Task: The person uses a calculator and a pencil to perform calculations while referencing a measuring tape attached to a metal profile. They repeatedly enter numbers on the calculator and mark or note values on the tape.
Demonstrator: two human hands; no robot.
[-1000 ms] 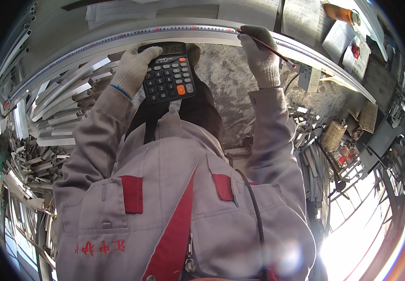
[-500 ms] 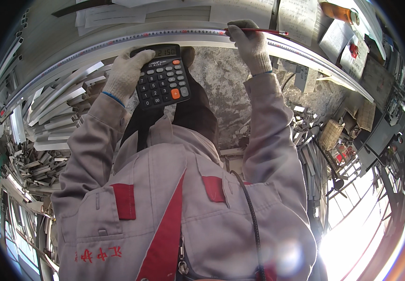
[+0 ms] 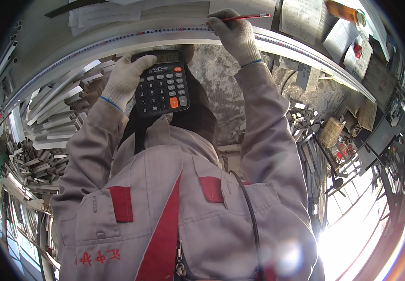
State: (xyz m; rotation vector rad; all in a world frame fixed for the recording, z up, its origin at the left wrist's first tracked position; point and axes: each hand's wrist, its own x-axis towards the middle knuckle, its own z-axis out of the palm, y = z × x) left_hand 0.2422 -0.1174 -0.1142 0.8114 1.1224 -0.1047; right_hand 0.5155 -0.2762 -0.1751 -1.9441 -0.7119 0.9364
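1. We note the right hand (image 3: 236, 35) fingers pinched on a red pencil (image 3: 244, 18), tip at the long measuring rail (image 3: 118, 40) along the desk's near edge.
2. The left hand (image 3: 123, 79) fingers wrap a black calculator (image 3: 161, 90), held just below that rail.
3. Risk, in our judgement: gloves may slip, smudging the mark or pressing keys.
4. Papers (image 3: 97, 14) lie beyond; metal offcuts (image 3: 48, 122) crowd the left.

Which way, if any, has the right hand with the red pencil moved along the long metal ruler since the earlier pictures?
Yes. The right hand with the red pencil slid a little leftward along the ruler, nearer the calculator.
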